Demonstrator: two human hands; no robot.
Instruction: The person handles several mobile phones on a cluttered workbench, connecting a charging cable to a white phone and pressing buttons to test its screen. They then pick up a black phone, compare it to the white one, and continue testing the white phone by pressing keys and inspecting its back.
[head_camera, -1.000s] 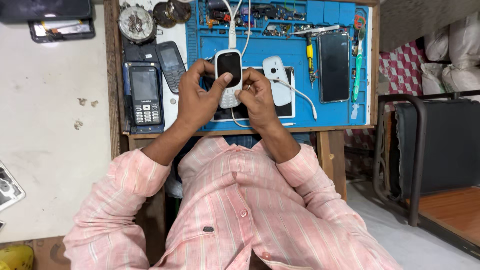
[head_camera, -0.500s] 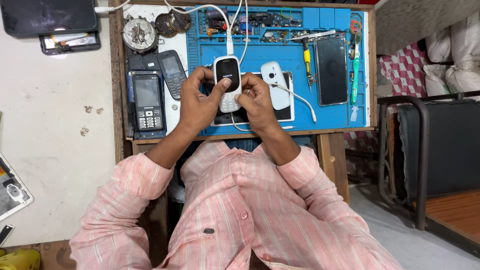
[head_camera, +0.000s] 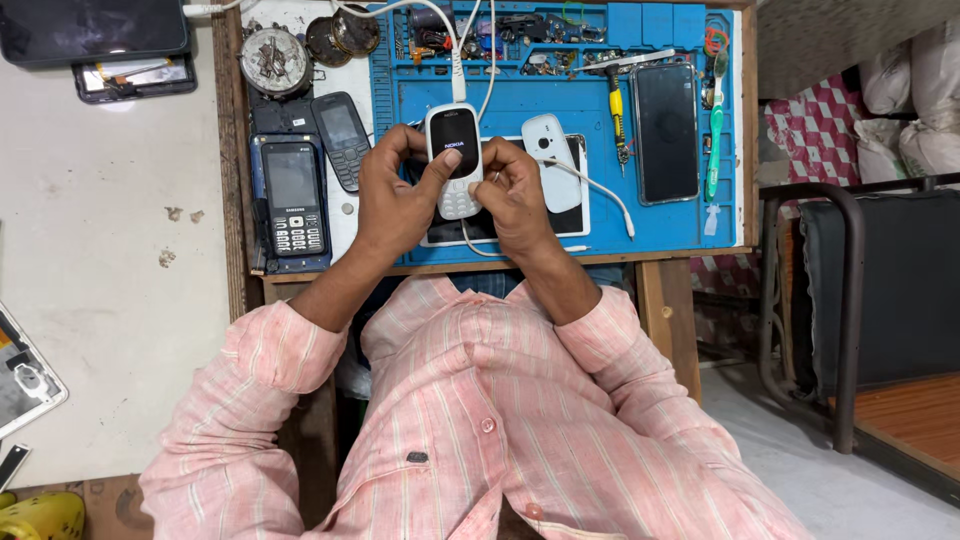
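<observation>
Head view: I've got both hands on the white keypad phone (head_camera: 455, 160), held upright over the blue work mat (head_camera: 560, 215), just above the white tablet (head_camera: 575, 205) that lies flat under it. A white cable (head_camera: 455, 60) runs from the phone's top edge up to the back of the bench, so it's plugged in while I handle it.

Grip: left hand (head_camera: 395, 200) wraps the phone's left side, fingers curled behind, thumb laid across the lower screen edge. Right hand (head_camera: 515, 195) closes on the right side, fingers bent in, thumb near the keypad. Both hands closed on the same phone, nothing else in either.

To do this well, as I judge it: keep the left as the clamp, let the right do the fine work. Don't tug against the cable; there's little slack at the plug. Keep the phone low over the mat so a slip lands soft.

Pose: forearms converge from the rolled pink sleeves (head_camera: 290, 345), wrists bent slightly down, elbows off the bench edge.

Nearby: separate white back cover (head_camera: 545, 140) just right of the phone, dark keypad phone (head_camera: 292, 195) at left, yellow-handled screwdriver (head_camera: 617, 115).
</observation>
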